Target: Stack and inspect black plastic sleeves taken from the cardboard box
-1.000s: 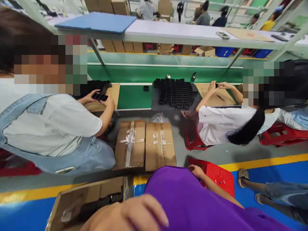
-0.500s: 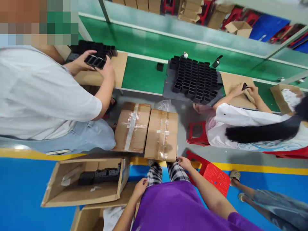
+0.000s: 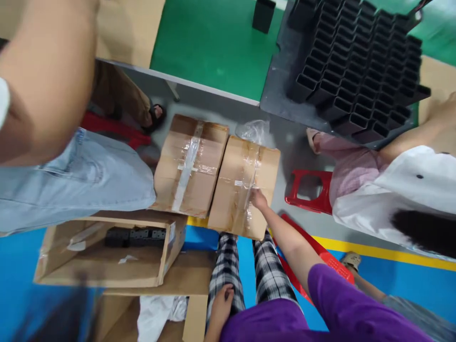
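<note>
My right hand [image 3: 259, 198] is on top of the right taped carton [image 3: 228, 194], at the clear tape strip along its middle. Its fingers are drawn together; whatever may be in them is too small to make out. Beside my plaid-trousered left thigh hangs my left hand [image 3: 223, 301], loosely curled, with nothing visible in it. A second taped carton [image 3: 203, 183] lies against the first on its left. Both cartons are closed and stand just in front of my legs.
A bench [image 3: 213, 61] runs ahead, with rows of black rectangular tubes [image 3: 356, 71] on a grey sheet. Co-workers sit left and right. An open carton [image 3: 103, 275] holding black parts and another carton with white material stand left; red stools [image 3: 309, 202] stand right.
My right hand has moved from the carton's near edge up onto its top. My left hand has dropped lower along my thigh. The view has tilted down and closer to the cartons.
</note>
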`<state>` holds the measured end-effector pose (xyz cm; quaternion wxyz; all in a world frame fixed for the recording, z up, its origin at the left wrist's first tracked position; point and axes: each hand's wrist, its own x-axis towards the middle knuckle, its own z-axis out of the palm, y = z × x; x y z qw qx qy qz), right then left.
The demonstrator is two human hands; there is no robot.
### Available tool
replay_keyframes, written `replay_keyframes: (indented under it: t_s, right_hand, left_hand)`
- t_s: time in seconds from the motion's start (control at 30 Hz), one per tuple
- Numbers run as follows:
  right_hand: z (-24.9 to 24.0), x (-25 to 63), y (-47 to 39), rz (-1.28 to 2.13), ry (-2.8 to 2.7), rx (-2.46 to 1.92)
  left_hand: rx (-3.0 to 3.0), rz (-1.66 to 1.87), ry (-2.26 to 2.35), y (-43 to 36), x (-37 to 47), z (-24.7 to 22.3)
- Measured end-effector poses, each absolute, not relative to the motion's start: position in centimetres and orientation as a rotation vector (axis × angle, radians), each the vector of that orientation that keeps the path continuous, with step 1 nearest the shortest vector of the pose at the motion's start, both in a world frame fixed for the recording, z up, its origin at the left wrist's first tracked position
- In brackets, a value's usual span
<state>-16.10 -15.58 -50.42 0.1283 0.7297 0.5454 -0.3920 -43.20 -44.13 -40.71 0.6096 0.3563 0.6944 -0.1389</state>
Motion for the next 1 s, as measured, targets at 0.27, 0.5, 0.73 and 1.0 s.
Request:
replay_keyframes:
  t_s: [0.27,0.5,0.73,1.0]
  right_hand:
    - [-53.6,-15.8,-11.6,-1.032,1.682,2.078]
    - [-52.7,-15.1,-9.8,-1.032,1.762,1.915]
    - [-52.7,-14.9,-8.3,-1.045,1.713,1.751]
    - [-52.2,-15.0,-8.2,-0.947,1.715,1.686]
  left_hand:
    - [0.841,-0.416,1.597,-44.9,-42.9,-41.1]
    - [0.980,-0.462,1.536,-39.7,-42.2,-42.7]
    - [1.261,-0.394,1.430,-29.8,-37.3,-48.9]
    - [1.389,-0.541,1.332,-28.2,-30.6,-52.3]
